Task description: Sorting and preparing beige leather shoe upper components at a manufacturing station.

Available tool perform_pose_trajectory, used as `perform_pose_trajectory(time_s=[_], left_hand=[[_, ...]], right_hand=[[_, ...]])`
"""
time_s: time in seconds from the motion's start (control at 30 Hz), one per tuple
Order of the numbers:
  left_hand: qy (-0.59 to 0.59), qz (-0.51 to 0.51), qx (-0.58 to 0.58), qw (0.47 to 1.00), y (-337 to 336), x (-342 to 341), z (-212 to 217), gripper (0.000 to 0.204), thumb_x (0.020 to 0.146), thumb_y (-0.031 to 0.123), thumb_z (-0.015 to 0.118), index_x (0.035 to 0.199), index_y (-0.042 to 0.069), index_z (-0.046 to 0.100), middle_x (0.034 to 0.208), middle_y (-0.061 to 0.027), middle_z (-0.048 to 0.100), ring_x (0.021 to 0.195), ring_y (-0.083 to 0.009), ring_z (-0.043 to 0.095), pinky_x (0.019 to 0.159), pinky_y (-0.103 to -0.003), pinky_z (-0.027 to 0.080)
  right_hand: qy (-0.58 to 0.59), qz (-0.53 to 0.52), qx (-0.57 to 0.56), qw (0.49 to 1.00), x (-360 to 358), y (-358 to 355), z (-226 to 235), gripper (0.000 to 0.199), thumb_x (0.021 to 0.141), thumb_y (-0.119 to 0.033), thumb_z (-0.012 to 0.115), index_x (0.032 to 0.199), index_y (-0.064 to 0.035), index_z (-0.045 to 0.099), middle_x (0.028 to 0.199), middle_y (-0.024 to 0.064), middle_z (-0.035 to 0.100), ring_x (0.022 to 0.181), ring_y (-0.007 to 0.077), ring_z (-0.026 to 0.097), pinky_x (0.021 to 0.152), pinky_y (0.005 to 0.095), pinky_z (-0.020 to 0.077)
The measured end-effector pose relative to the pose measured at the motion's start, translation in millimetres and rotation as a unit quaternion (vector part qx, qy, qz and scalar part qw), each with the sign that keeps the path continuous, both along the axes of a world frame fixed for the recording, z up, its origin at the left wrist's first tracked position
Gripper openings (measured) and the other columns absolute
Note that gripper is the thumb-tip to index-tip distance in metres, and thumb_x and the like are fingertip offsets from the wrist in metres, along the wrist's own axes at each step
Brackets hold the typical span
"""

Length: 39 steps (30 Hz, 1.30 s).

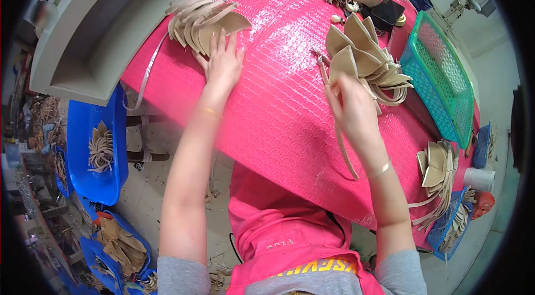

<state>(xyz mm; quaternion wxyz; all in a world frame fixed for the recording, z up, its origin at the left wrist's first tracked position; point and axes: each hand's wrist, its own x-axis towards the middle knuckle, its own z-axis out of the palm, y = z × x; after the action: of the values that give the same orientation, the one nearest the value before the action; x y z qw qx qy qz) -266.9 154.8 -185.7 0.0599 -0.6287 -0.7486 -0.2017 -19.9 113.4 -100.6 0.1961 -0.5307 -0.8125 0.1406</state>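
Observation:
My left hand lies with its fingers stretched over the near edge of a fanned stack of beige curved pieces at the far left of the pink table. My right hand is closed, its fingers pinched at the near side of a second bunch of beige pointed pieces. From that hand a narrow beige strap hangs down over the tabletop. Looped straps show at the right of this bunch. The fingertips of my right hand are partly hidden by the hand itself.
The table wears a shiny pink cover. Right of it stand a green basket and another beige bunch near a white thread spool. A black phone lies far back. A blue tub sits below left.

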Motion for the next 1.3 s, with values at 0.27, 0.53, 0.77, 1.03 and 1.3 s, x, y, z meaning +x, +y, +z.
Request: perform_pose_trajectory(time_s=[0.27, 0.53, 0.77, 1.03, 1.3], left_hand=[[-0.416, -0.084, -0.140, 0.895, -33, 124, 35, 0.034, 0.082, 0.032, 0.048, 0.082, 0.000, 0.059, 0.079, -0.0196, 0.060, 0.076, -0.0324, 0.058, 0.069, -0.042, 0.043], [-0.582, -0.102, -0.216, 0.777, -20, 155, 36, 0.031, 0.075, 0.022, 0.063, 0.090, -0.002, 0.051, 0.063, -0.0071, 0.056, 0.051, -0.0126, 0.054, 0.041, -0.024, 0.041], [-0.500, -0.095, -0.333, 0.794, -82, 131, 70, 0.021, 0.082, 0.021, 0.056, 0.083, 0.000, 0.056, 0.062, -0.0027, 0.057, 0.049, -0.0097, 0.053, 0.040, -0.022, 0.040], [-0.767, -0.081, -0.064, 0.634, -86, 128, 29, 0.020, 0.083, 0.012, 0.053, 0.097, -0.002, 0.052, 0.083, -0.0132, 0.061, 0.072, -0.0156, 0.061, 0.067, -0.024, 0.049], [-0.772, -0.147, -0.132, 0.604, -108, 111, 42, 0.044, 0.075, -0.005, 0.054, 0.117, -0.003, 0.041, 0.095, -0.0146, 0.057, 0.085, -0.0224, 0.059, 0.079, -0.028, 0.047]], right_hand=[[0.094, -0.054, -0.124, 0.986, 39, -42, -34, 0.026, 0.071, -0.010, 0.062, 0.088, -0.0021, 0.044, 0.074, 0.0177, 0.054, 0.069, 0.0363, 0.054, 0.059, 0.0426, 0.0423], [0.380, 0.004, -0.331, 0.864, 40, -78, -36, 0.008, 0.083, -0.001, 0.048, 0.091, -0.0006, 0.046, 0.082, 0.0067, 0.057, 0.060, 0.0112, 0.057, 0.053, 0.0211, 0.0436], [0.554, 0.002, -0.377, 0.742, 57, -119, -28, 0.011, 0.084, 0.001, 0.044, 0.094, 0.0002, 0.046, 0.092, 0.0088, 0.057, 0.065, 0.0112, 0.054, 0.065, 0.0240, 0.0449], [0.505, -0.003, -0.501, 0.702, 60, -153, -34, 0.010, 0.086, -0.005, 0.047, 0.094, 0.0000, 0.045, 0.092, 0.0128, 0.056, 0.067, 0.0142, 0.058, 0.062, 0.0243, 0.0473], [0.548, -0.017, -0.477, 0.687, 59, -155, -37, 0.012, 0.087, -0.007, 0.046, 0.097, -0.0006, 0.048, 0.092, 0.0086, 0.056, 0.071, 0.0128, 0.057, 0.063, 0.0230, 0.0446]])
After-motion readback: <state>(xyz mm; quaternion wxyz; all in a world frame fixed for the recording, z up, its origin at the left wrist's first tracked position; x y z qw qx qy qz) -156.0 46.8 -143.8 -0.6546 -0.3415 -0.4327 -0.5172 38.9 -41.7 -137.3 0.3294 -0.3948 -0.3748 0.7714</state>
